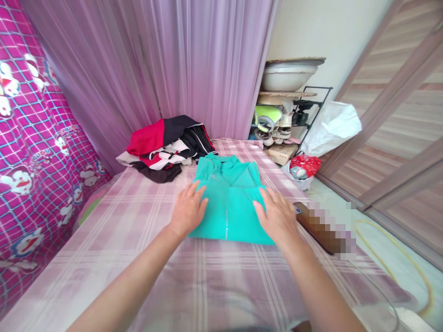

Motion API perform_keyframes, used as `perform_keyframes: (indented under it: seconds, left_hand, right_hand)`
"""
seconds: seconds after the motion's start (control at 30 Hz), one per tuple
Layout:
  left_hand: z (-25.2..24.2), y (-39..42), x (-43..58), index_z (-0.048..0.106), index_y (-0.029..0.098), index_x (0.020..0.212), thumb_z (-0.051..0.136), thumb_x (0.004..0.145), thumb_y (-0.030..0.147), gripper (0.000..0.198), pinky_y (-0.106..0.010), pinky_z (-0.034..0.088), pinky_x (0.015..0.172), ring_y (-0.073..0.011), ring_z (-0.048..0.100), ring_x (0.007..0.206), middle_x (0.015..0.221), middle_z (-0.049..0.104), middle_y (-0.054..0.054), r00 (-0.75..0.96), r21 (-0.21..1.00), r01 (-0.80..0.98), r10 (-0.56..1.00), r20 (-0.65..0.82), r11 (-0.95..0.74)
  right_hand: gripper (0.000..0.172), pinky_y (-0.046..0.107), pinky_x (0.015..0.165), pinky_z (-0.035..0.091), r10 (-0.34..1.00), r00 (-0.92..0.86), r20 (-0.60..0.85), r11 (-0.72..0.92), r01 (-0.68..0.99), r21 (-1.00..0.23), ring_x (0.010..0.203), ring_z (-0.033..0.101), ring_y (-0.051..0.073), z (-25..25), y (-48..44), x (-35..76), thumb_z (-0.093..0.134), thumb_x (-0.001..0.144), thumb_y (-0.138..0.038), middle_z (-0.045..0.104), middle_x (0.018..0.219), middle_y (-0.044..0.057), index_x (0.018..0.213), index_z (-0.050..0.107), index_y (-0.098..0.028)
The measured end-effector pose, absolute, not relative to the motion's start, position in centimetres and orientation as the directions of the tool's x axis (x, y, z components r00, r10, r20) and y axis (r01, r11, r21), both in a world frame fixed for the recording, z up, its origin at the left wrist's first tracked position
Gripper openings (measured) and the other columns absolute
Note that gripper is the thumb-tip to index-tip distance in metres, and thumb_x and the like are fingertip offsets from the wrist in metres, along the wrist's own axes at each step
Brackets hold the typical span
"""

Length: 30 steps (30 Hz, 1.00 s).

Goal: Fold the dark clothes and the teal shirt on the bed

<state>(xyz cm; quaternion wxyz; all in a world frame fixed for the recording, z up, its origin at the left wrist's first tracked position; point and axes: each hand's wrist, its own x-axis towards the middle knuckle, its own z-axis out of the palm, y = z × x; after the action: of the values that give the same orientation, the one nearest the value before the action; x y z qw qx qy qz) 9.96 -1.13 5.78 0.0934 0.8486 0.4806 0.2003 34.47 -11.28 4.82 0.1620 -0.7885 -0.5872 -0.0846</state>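
Note:
A teal top (230, 210) lies partly folded on the plaid bedcover (145, 258), its collar end pointing away from me and small white print down its middle. My left hand (189, 209) rests on its left edge, fingers stretched out and thumb apart. On the opposite edge, my right hand (277, 214) lies palm down with its fingers spread. Both hands touch the cloth without gripping it. The lower layers of the top are hidden under the folded part.
Crumpled red, black and white clothes (166, 145) lie at the far left. A phone in a brown case (313, 226), partly pixelated, is right of my right hand. Beyond the bed stand a shoe rack (304, 124), a white bag (332, 127) and a red bag (304, 163). A purple curtain (200, 64) hangs behind.

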Motion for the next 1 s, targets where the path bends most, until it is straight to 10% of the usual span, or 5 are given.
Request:
perform_keyframes:
  seconds: [0.2, 0.63, 1.0]
  left_hand:
    - [3.2, 0.0, 15.5, 0.045, 0.03, 0.146, 0.043, 0.093, 0.055, 0.059, -0.068, -0.003, 0.116, -0.0364, 0.015, 0.15, 0.16, 0.031, -0.007, 0.564, 0.267, 0.785, 0.823, 0.065, -0.559]
    - [-1.7, 3.6, 8.2, 0.037, 0.02, 0.15, 0.037, 0.097, 0.047, 0.06, -0.047, 0.022, 0.12, -0.0273, 0.025, 0.148, 0.16, 0.031, -0.011, 0.432, 0.368, 0.797, 0.878, 0.209, -0.479]
    - [1.4, 5.4, 9.0, 0.035, 0.02, 0.148, 0.065, 0.077, 0.041, 0.08, -0.041, 0.039, 0.107, -0.0327, 0.052, 0.131, 0.148, 0.047, -0.018, 0.201, 0.592, 0.8, 0.973, -0.116, -0.094]
  right_hand:
    - [0.054, 0.065, 0.113, 0.015, 0.991, 0.118, 0.06, -0.107, 0.982, -0.157, 0.146, 0.024, 0.035, 2.2, -7.5, 30.9, 0.032, 0.099, -0.051, 0.033, 0.159, 0.007, 0.148, 0.044, -0.031]
    - [0.058, 0.052, 0.115, 0.025, 0.938, 0.318, 0.14, -0.293, 0.94, -0.173, 0.144, 0.032, 0.031, -1.0, -8.2, 35.7, 0.033, 0.099, -0.047, 0.039, 0.155, 0.015, 0.148, 0.045, -0.017]
    - [0.058, 0.045, 0.103, 0.042, 0.824, 0.549, 0.138, -0.506, 0.824, -0.255, 0.131, 0.048, 0.033, -1.1, -7.6, 36.4, 0.035, 0.097, -0.044, 0.045, 0.146, 0.022, 0.144, 0.049, -0.013]
